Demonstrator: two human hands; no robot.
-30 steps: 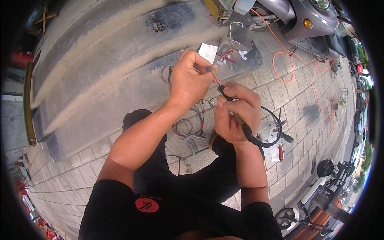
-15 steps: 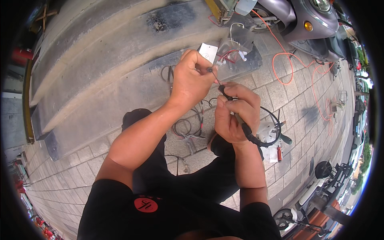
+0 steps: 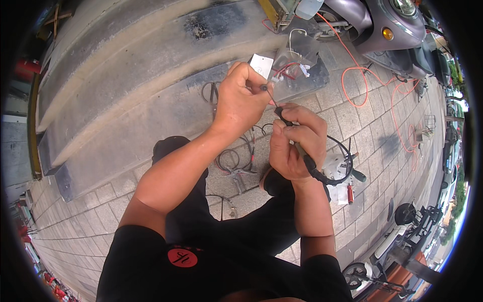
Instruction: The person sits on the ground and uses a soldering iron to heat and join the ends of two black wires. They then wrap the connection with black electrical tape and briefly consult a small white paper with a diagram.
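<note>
My left hand [image 3: 241,98] pinches a thin rod-like piece with a small round black end [image 3: 264,88]; its exact kind is unclear. The slim dark shaft slants down to the tip of a black cable connector [image 3: 285,117]. That connector is held between the thumb and fingers of my right hand [image 3: 302,138]. From it a thick black cable [image 3: 347,173] runs under my palm and loops out to the right. Whether the shaft sits inside the connector or only touches it is too small to tell.
Pliers [image 3: 236,173] and thin test leads [image 3: 250,151] lie on the paving between my feet. Scissors [image 3: 211,93], a white card [image 3: 261,65] and a bag of wires [image 3: 297,63] rest on the step. A red-handled tool [image 3: 350,193] lies at right; a scooter [image 3: 382,30] stands beyond.
</note>
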